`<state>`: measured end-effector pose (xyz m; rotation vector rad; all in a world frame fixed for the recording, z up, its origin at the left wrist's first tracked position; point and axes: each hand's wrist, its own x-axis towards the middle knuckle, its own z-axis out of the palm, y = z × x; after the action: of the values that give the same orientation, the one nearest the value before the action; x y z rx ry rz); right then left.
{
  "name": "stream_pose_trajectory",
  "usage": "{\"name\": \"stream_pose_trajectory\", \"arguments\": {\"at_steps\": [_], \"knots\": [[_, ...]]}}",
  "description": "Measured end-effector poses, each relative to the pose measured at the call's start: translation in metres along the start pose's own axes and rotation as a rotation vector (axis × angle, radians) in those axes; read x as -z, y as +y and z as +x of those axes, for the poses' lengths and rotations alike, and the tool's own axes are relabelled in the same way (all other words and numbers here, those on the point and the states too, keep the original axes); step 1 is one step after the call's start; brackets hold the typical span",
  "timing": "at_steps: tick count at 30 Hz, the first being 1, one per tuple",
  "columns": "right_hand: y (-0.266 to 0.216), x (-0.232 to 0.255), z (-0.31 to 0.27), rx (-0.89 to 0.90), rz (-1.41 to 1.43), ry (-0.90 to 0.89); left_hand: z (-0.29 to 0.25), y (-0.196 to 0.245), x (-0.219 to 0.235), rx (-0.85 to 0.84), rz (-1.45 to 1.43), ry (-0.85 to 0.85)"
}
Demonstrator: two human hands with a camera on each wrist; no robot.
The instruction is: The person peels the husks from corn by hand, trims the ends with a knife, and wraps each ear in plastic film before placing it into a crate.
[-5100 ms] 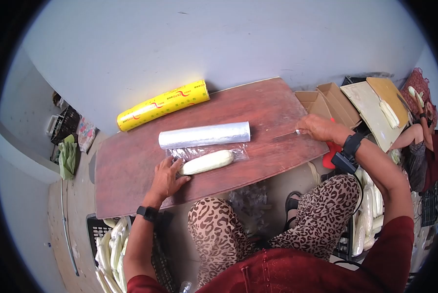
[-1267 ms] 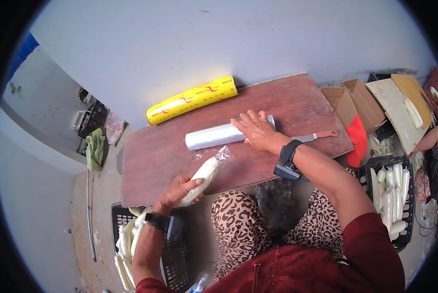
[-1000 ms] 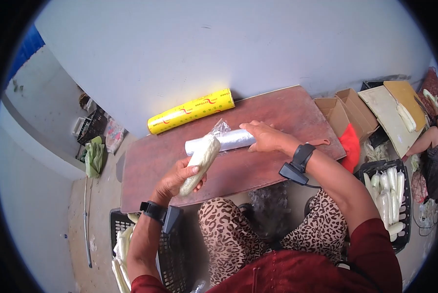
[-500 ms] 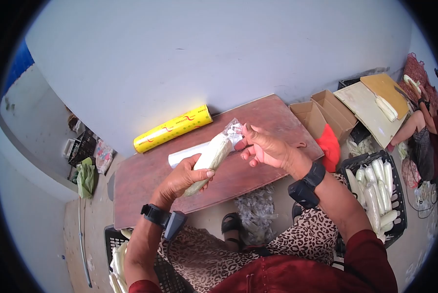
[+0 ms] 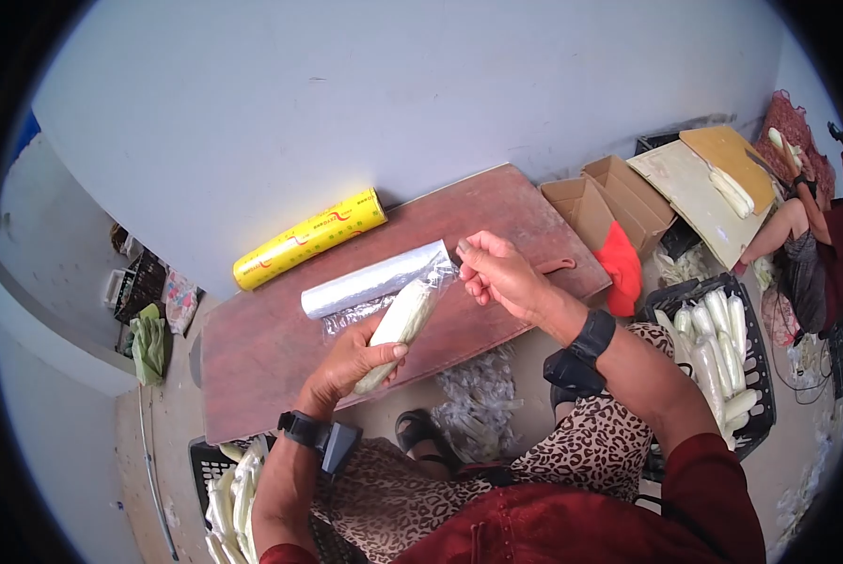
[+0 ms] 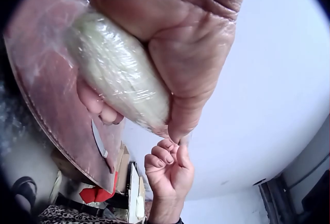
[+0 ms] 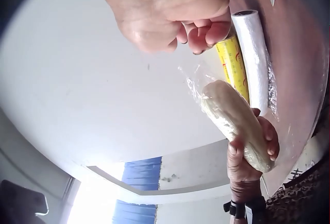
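Observation:
My left hand [image 5: 351, 362] grips a pale, long vegetable [image 5: 404, 324] wrapped in clear film, its upper end tilted toward my right hand [image 5: 504, 277]. In the left wrist view, the wrapped vegetable [image 6: 121, 69] lies across the palm, thumb along it. Loose film [image 7: 193, 82] sticks out from its upper end in the right wrist view. My right hand [image 7: 170, 13] is just beyond that end, fingers curled, with nothing visible in them. The roll of clear film [image 5: 374, 279] lies on the table behind the vegetable, a loose flap along its front.
A yellow roll [image 5: 308, 240] lies at the back of the red-brown table [image 5: 261, 376]. The knife's handle [image 5: 558, 265] shows at right, near a red cloth [image 5: 619, 270] and cardboard box [image 5: 628, 202]. Crates [image 5: 769, 395] of vegetables flank my legs. Another person sits at far right.
The wrapped vegetable has risen off the table in my left hand. My right hand put down the knife, touched the film roll, then moved to the vegetable's upper end; its fingers have since curled more.

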<state>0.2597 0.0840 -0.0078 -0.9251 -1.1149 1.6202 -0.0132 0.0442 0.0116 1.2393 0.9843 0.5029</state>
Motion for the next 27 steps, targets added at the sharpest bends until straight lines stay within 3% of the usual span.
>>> {"name": "stream_pose_trajectory", "arguments": {"at_steps": [7,19,27], "knots": [[-0.003,0.004,0.0,0.002,-0.134,-0.184,0.0,-0.015,0.018,0.036,-0.144,-0.023],[0.005,-0.007,0.007,0.024,-0.192,-0.275,0.004,-0.023,0.026,0.121,-0.176,-0.07],[-0.002,-0.008,0.007,0.085,-0.258,-0.07,-0.002,-0.014,0.016,0.12,-0.149,-0.079]]}}
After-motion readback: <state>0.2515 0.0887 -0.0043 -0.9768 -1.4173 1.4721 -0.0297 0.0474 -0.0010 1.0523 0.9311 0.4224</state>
